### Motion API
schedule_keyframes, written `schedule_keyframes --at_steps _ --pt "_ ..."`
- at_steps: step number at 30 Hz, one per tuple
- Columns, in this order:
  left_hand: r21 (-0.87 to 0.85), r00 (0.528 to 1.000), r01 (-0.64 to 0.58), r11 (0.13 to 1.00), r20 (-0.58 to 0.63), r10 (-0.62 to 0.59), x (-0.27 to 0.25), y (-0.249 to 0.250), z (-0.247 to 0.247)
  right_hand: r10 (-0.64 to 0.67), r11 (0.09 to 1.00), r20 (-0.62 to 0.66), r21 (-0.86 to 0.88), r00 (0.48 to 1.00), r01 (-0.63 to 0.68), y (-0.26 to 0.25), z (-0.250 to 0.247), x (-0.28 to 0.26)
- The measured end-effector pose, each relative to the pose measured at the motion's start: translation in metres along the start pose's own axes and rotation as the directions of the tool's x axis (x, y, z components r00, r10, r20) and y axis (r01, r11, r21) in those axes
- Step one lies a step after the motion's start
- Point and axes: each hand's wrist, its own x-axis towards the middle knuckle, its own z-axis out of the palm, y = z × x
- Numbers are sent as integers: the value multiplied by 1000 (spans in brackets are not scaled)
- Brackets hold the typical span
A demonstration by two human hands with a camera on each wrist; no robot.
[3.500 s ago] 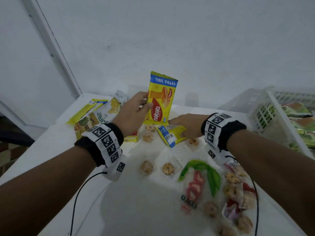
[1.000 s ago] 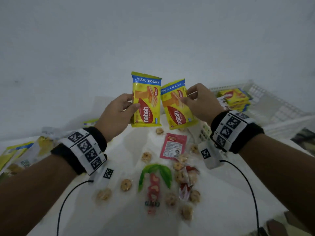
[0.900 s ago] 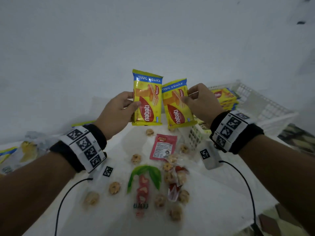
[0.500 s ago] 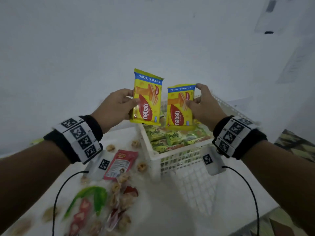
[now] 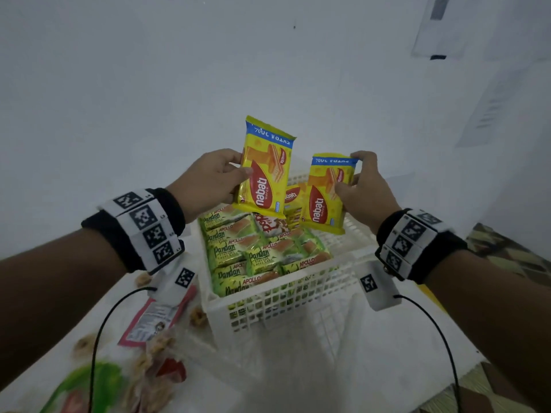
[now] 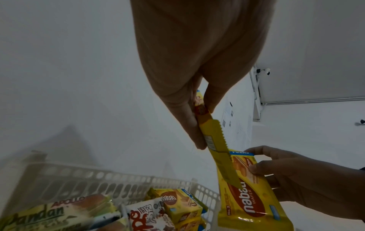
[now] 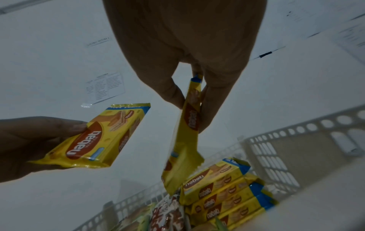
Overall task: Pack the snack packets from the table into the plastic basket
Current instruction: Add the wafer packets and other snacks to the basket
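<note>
My left hand pinches a yellow Nabati wafer packet by its left edge, held upright above the white plastic basket. My right hand grips a second yellow Nabati packet lower, just over the basket's far right part. In the left wrist view the left packet shows edge-on between thumb and fingers; in the right wrist view the right packet hangs above a stack of Nabati packets. Green Pandan cake packets fill the basket's left side.
On the white table left of the basket lie a red sachet, small clear-wrapped biscuits and a green-and-red snack bag. The basket's right half has bare floor. A wall stands close behind; the table's edge runs at lower right.
Both hands carried the two yellow packets from over the table rightward to above the basket. The right packet has dropped lower toward the basket than half a second ago.
</note>
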Motion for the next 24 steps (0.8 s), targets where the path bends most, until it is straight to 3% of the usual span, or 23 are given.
schedule_keyframes --at_steps 10,20,24 --pt "41 998 4 999 62 -7 34 12 34 55 998 -73 -31 996 -57 24 -19 30" --pt "61 998 49 997 -50 -46 69 28 79 -46 954 91 -292 995 71 44 -55 96" --pt "70 994 76 995 -89 -69 79 29 90 -111 861 215 -466 970 202 53 -57 115"
